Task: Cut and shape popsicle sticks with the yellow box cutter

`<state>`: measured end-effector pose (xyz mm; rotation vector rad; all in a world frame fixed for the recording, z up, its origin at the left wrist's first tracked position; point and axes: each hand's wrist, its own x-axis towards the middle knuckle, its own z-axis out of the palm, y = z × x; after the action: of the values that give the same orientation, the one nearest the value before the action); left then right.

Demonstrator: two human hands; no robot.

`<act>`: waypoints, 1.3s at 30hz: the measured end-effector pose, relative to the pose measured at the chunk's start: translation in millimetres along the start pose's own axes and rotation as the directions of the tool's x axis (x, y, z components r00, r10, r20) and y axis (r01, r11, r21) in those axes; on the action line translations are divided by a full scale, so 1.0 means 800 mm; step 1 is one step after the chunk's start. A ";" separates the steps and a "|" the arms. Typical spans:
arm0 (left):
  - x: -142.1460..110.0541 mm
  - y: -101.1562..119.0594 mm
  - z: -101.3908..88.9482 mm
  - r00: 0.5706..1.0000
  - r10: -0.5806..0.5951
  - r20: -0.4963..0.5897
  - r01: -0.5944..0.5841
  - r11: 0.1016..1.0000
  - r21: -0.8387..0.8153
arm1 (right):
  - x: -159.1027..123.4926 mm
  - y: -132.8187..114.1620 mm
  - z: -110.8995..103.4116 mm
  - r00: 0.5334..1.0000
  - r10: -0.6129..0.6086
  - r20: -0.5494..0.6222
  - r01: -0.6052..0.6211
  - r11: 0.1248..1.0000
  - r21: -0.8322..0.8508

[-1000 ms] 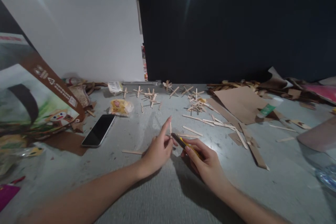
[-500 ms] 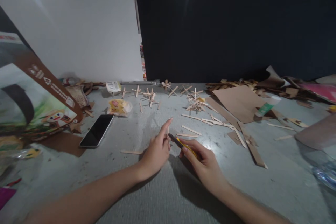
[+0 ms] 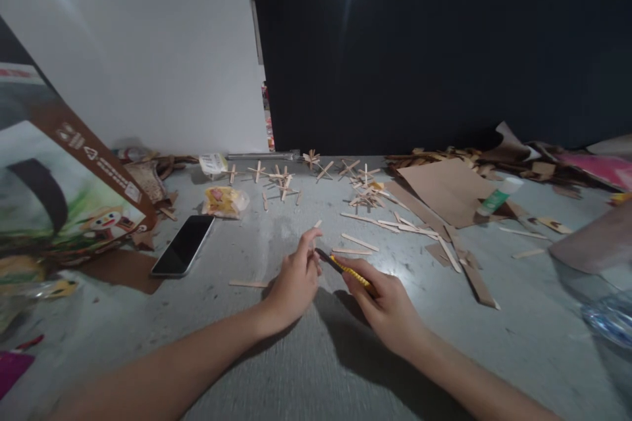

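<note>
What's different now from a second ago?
The left hand has bent its index finger, which was pointing out straight, and the tip of the pale stick it holds now shows beyond that finger. Nothing was visibly let go. The right hand still grips the yellow-and-black tool; the phone and snack packet stayed put.

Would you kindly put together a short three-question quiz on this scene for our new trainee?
1. Multiple choice: what does the right hand hold?
a) a cup
b) a cutter
c) a spoon

2. True or false: the phone lies to the right of the left hand.

3. Fill in the blank: the left hand holds a wooden ____.

Key:
1. b
2. False; the phone lies to the left of that hand.
3. stick
</note>
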<state>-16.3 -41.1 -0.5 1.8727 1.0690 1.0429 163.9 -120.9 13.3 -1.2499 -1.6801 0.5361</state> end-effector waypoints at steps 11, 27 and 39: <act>0.004 0.001 0.007 0.999 -0.032 -0.021 0.025 0.959 -0.281 | 0.002 -0.006 -0.005 0.991 -0.126 0.042 0.129 0.989 -0.072; 0.003 0.003 0.007 0.998 -0.062 -0.019 0.052 0.937 -0.345 | 0.004 0.000 -0.016 0.973 -0.173 0.152 0.200 0.961 -0.190; 0.001 -0.003 0.009 0.998 0.006 -0.055 -0.019 0.969 -0.245 | 0.008 -0.003 -0.028 0.963 -0.179 0.203 0.221 0.954 -0.204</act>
<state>-10.4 -41.2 -5.1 1.6624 0.9135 1.1823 182.1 -119.9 27.9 -1.1977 -2.0438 0.3517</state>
